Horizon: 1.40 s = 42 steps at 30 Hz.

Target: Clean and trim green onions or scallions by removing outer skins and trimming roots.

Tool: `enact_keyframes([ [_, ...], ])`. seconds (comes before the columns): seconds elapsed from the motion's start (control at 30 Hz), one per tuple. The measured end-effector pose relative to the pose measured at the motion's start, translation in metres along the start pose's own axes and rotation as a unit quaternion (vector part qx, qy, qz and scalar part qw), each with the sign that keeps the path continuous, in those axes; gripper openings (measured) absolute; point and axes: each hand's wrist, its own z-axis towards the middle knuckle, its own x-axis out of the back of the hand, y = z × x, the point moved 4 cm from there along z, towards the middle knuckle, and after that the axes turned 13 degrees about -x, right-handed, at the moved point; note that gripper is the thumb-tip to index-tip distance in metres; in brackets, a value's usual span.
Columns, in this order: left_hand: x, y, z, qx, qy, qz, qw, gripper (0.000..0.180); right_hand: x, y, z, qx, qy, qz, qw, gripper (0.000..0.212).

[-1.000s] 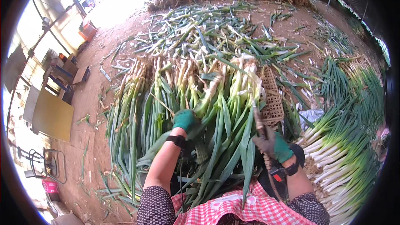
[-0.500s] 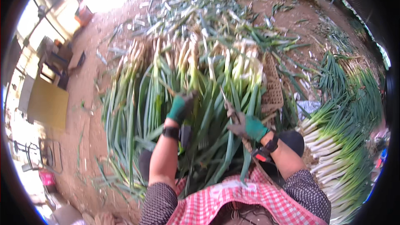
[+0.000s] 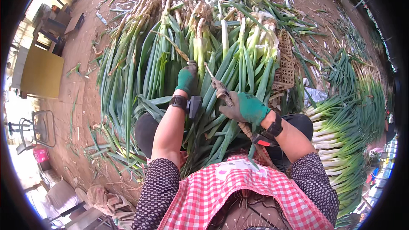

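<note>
- Our green-gloved right hand (image 3: 246, 107) wraps a tan, metal-tipped wand (image 3: 221, 88), likely for steadiness.
- Green-gloved left hand (image 3: 186, 78) among stalks; its grip we can't tell.
- Long green-and-white onion stalks (image 3: 133, 55) lie before us, likely for reach.

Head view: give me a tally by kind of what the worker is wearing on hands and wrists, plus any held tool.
Green-and-grey gloves: 2
Black wristbands: 2
Wrapped tool: 1, in the right hand
Total: 5
</note>
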Motion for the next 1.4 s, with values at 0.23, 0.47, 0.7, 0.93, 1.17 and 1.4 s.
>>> enact_keyframes([
  [0.23,-0.022,-0.023,-0.014,0.147,0.014,-0.199,0.969,0.029,0.019,-0.025,0.036,0.015,-0.002,-0.019,1.0,0.05],
  [0.47,-0.008,-0.015,-0.016,0.159,-0.01,-0.233,0.959,0.019,0.041,-0.059,0.127,0.0,0.041,-0.102,0.994,0.046],
  [0.7,0.003,-0.002,-0.013,-0.002,0.048,-0.136,0.99,0.03,0.059,-0.064,0.164,0.009,0.102,-0.063,0.993,0.053],
  [0.93,0.014,0.003,-0.013,-0.013,-0.005,-0.148,0.989,0.031,0.043,-0.039,0.13,0.001,0.056,-0.068,0.996,0.055],
  [1.17,0.023,0.004,-0.013,0.06,-0.068,-0.218,0.972,0.035,0.021,-0.005,0.117,0.066,0.007,-0.122,0.99,0.05],
  [1.4,0.045,0.093,0.05,0.283,-0.022,-0.605,0.744,0.049,0.066,0.06,0.067,-0.078,0.15,0.212,0.963,0.043],
])
